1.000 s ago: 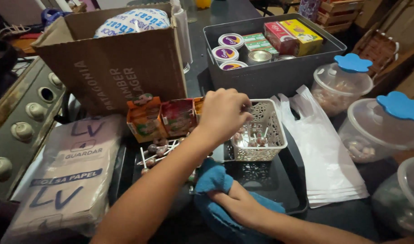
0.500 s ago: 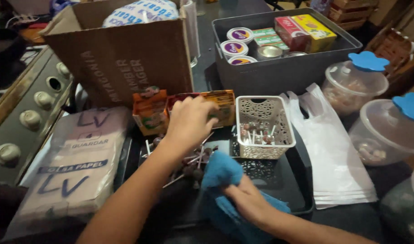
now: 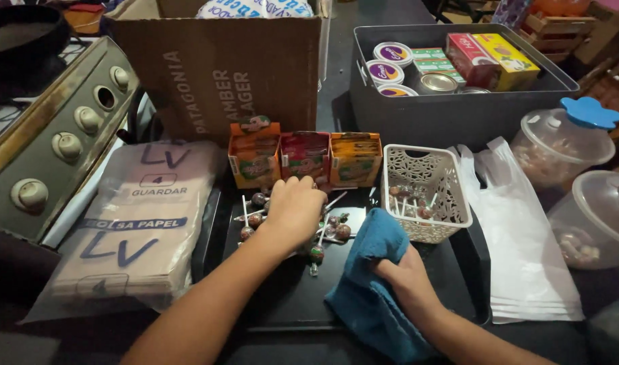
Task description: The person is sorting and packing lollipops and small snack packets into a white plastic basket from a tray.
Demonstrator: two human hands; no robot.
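many lollipops [image 3: 323, 233] lie under the left hand [image 3: 294, 208], grip curled on them; right hand [image 3: 404, 274] pinches a blue cloth [image 3: 370, 297]. some could roll off the black tray [image 3: 282, 304] toward 6 o'clock.

Landmark, our basket [image 3: 426, 192] | left of it: three small cartons [image 3: 304, 157] in a row, lollipops [image 3: 323, 233] before them on the tray [image 3: 282, 304] | behind: bin [image 3: 451, 111] holding tins | right: plastic bag [image 3: 526, 257], lidded jars [image 3: 559, 145] | before: cloth [image 3: 370, 297].

loose lollipops [image 3: 319, 233] strewn on black tray; blue cloth [image 3: 377, 290] crumpled beside
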